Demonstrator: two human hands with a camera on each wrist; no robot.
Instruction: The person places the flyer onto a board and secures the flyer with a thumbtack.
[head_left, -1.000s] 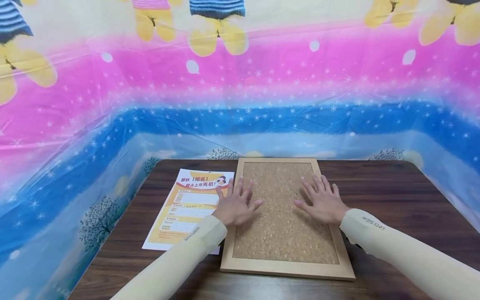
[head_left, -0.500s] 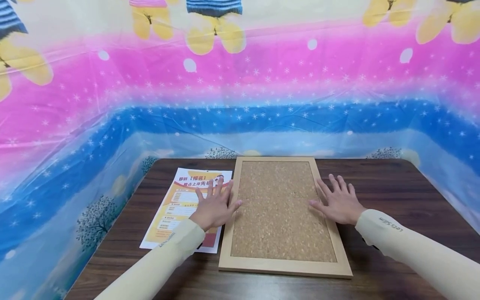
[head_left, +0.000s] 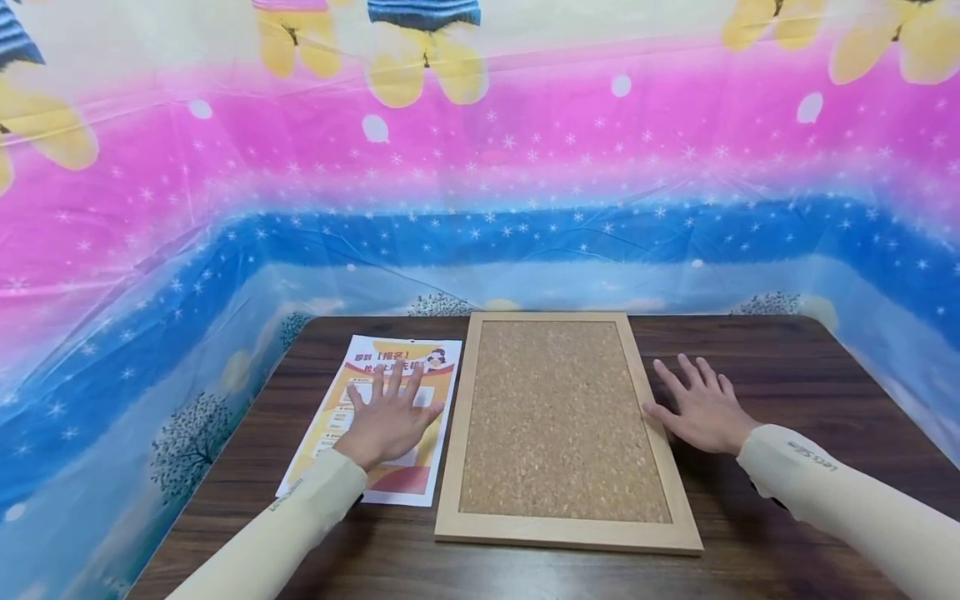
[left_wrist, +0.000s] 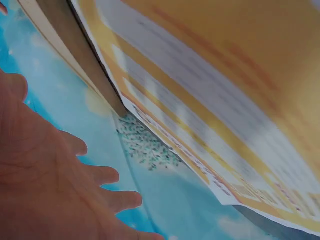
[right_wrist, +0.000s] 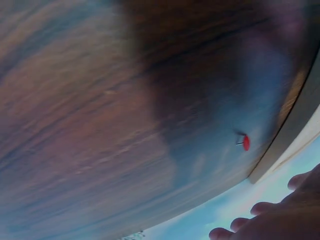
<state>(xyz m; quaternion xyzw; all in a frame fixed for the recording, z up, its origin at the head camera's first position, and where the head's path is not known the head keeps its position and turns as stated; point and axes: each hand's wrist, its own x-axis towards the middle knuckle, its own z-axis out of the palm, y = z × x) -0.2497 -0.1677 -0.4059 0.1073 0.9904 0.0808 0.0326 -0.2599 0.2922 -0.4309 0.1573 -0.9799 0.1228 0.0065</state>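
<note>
My left hand [head_left: 390, 423] is held above a printed orange-and-white poster [head_left: 411, 480], palm down with fingers spread. A gap shows between that hand and the paper in the left wrist view. Part of the poster is hidden under the hand and sleeve. To its right lies a cork board [head_left: 558, 417] with a pale wooden frame. Beside the board's right edge my right hand [head_left: 708, 410] hovers with fingers spread, its thumb over the frame. Neither hand holds anything. In the right wrist view a red thumbtack [right_wrist: 246, 143] lies on the table close to the board.
The dark wood-grain table [head_left: 810, 400] carries the poster and the board. A patterned pink and blue cloth [head_left: 480, 167] hangs behind the table and along both sides. The board's far edge reaches the back edge of the table.
Both hands have moved apart from over the cork board: the left one leftward over the poster, the right one rightward past the frame. Board and poster stay in place.
</note>
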